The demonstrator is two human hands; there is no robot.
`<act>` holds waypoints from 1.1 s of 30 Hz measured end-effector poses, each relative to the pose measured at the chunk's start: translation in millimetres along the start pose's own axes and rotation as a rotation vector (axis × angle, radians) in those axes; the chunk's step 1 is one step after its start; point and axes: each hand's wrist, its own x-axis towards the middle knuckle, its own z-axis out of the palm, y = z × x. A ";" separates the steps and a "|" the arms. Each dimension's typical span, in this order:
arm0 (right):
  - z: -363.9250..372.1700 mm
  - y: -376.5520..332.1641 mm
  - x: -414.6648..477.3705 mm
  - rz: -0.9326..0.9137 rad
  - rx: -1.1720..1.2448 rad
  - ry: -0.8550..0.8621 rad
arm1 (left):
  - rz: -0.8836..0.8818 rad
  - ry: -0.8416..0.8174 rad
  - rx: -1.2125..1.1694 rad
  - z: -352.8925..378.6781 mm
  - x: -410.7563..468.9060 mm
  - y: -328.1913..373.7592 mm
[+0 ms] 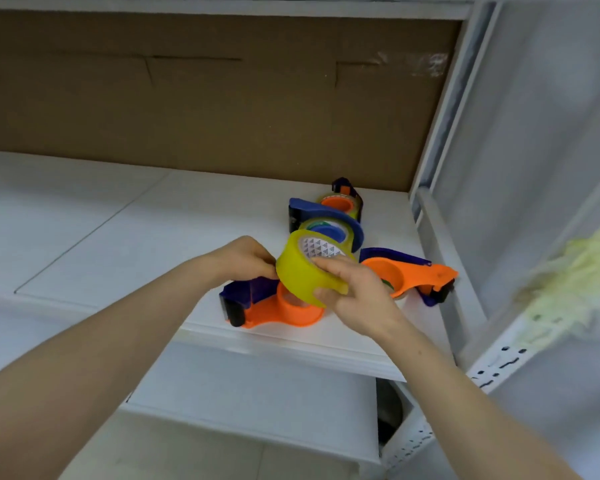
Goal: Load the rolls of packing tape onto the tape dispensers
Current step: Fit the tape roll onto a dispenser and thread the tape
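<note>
Two hands, one tilted tape roll [300, 271]
Our left hand [244, 259] pinches, right hand [355, 294] wraps it; orange hub [297, 311] just beneath

Bare left forearm [118, 341], bare right forearm [465, 393], bare left grip [243, 259], bare right grip [355, 292], slim wrists.

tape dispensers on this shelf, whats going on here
A person is loading tape. The right hand and the left hand hold a yellow tape roll tilted just above the orange hub of the nearest dispenser, at the front of the white shelf; it is not seated yet. Behind it the blue dispenser and the far dispenser already carry rolls. Another orange dispenser lies to the right.
</note>
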 end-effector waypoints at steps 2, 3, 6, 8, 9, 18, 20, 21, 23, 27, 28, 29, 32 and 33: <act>4.7 2.0 -3.3 -0.075 -0.126 -0.006 | 0.002 -0.032 -0.046 1.3 -4.6 -3.6; 6.4 3.4 -5.9 -0.109 -0.179 0.001 | 0.005 -0.045 -0.058 3.0 -6.0 -5.0; 11.1 9.8 -14.6 -0.171 -0.240 0.062 | 0.039 -0.054 -0.139 9.1 -7.5 -11.6; 14.0 11.9 -20.5 -0.181 -0.250 0.104 | 0.101 -0.021 -0.153 12.4 -8.8 -13.5; 15.7 13.4 -23.0 -0.191 -0.257 0.124 | 0.138 0.009 -0.117 14.2 -8.1 -14.2; 13.9 10.9 -38.0 0.024 0.106 0.344 | 0.732 0.534 0.762 39.6 -12.6 -17.6; 10.2 7.3 -37.8 0.046 0.127 0.354 | 0.663 0.591 0.838 47.1 -12.2 -9.5; 8.3 6.1 -37.6 0.057 0.132 0.356 | 0.611 0.596 0.860 48.6 -12.5 -5.8; 5.3 4.2 -37.4 0.074 0.140 0.348 | 0.474 0.529 0.816 50.3 -11.8 0.6; 4.1 2.6 -36.9 0.068 0.136 0.321 | 0.367 0.409 0.716 47.5 -13.9 5.4; 4.0 3.1 -36.7 0.056 0.133 0.317 | 0.369 0.387 0.704 45.7 -13.7 4.2; 3.8 4.1 -36.6 0.044 0.127 0.311 | 0.375 0.354 0.668 43.1 -15.0 3.8; 3.4 7.1 -35.5 0.024 0.090 0.256 | 0.405 0.250 0.374 34.0 -23.6 3.8; 3.4 7.2 -34.9 0.014 0.065 0.222 | 0.401 0.262 0.257 29.7 -26.8 3.7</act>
